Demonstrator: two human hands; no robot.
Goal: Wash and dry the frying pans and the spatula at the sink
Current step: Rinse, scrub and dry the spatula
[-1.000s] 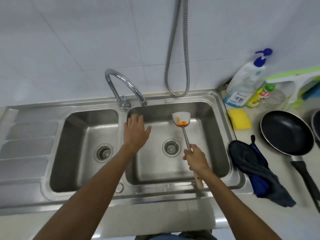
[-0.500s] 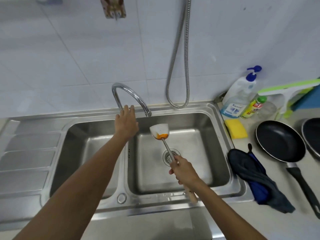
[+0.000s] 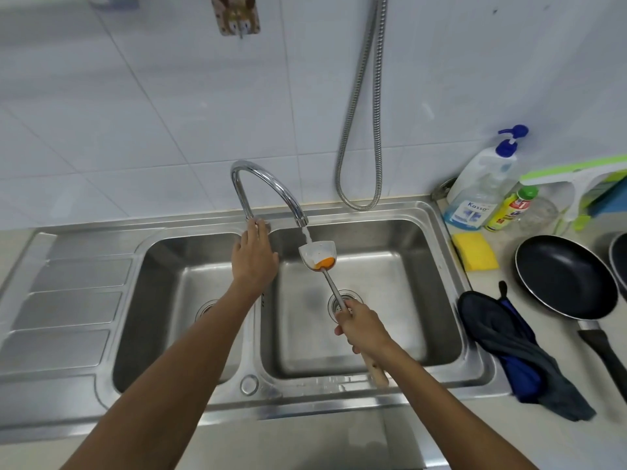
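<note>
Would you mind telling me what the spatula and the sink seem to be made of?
The spatula: a pale, matte blade, probably plastic or silicone, on a thin shiny metal shaft; the handle end looks like light wood. The sink: brushed stainless steel, judging by its grey, softly reflective walls.

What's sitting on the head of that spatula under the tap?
An orange smear sits on the lower part of the spatula head, and water from the faucet runs onto its upper left edge. Its underside is hidden.

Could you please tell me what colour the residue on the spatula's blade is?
Orange, on the white blade of the spatula, seen in the head view.
</note>
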